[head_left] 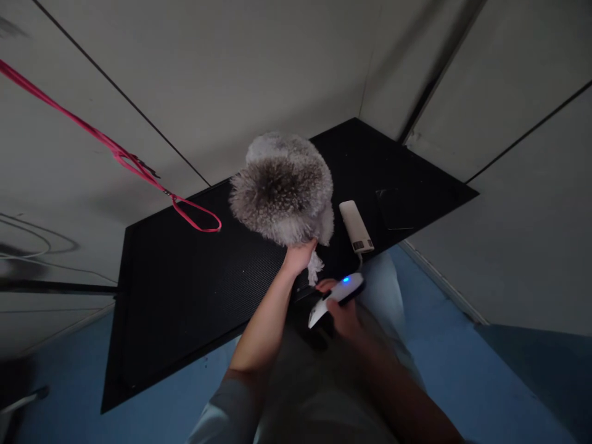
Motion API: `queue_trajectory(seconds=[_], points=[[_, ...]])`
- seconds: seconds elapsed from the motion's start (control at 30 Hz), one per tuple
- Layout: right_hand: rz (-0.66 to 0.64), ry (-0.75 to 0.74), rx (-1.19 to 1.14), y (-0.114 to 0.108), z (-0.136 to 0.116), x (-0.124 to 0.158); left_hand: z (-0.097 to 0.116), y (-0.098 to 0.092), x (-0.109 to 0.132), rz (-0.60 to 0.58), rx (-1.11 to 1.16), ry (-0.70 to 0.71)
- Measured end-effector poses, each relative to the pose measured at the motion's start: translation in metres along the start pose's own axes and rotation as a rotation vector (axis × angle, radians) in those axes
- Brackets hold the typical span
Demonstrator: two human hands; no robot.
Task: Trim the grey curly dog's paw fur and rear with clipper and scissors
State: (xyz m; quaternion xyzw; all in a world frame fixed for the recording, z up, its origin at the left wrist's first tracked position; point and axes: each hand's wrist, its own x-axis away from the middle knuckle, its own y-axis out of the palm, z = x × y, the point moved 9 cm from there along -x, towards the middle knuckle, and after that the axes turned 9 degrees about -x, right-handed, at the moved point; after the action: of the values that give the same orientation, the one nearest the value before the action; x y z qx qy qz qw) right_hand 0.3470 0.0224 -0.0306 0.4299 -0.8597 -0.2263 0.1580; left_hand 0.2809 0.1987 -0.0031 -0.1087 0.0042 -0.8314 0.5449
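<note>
The fingers of the right hand grasp a white clipper, its blue light lit, right of lower centre in the frame. Those of the left hand look closed on a white furry limb, their tips hidden. The fluffy grey animal is at upper centre, on the black bench. The step seems to be steadying the limb, clipper at the ready; the next move probably calls for a firm left hold and a gentle approach.
</note>
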Motion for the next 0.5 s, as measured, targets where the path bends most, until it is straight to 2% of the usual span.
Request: queue_trajectory(seconds=[0.13,0.23,0.33,0.5], points=[[0.222,0.037,-0.188,-0.03,0.005,0.004,-0.001,0.0,0.003,0.031,0.001,0.035],[0.308,0.201,-0.448,-0.03,0.017,0.005,0.0,0.005,0.007,0.033,0.057,0.044],[0.312,0.308,-0.601,-0.018,0.025,0.005,0.005,0.007,0.01,0.03,0.103,0.067],[0.267,0.318,-0.627,-0.011,0.026,0.002,0.011,0.008,0.011,0.02,0.074,0.093]])
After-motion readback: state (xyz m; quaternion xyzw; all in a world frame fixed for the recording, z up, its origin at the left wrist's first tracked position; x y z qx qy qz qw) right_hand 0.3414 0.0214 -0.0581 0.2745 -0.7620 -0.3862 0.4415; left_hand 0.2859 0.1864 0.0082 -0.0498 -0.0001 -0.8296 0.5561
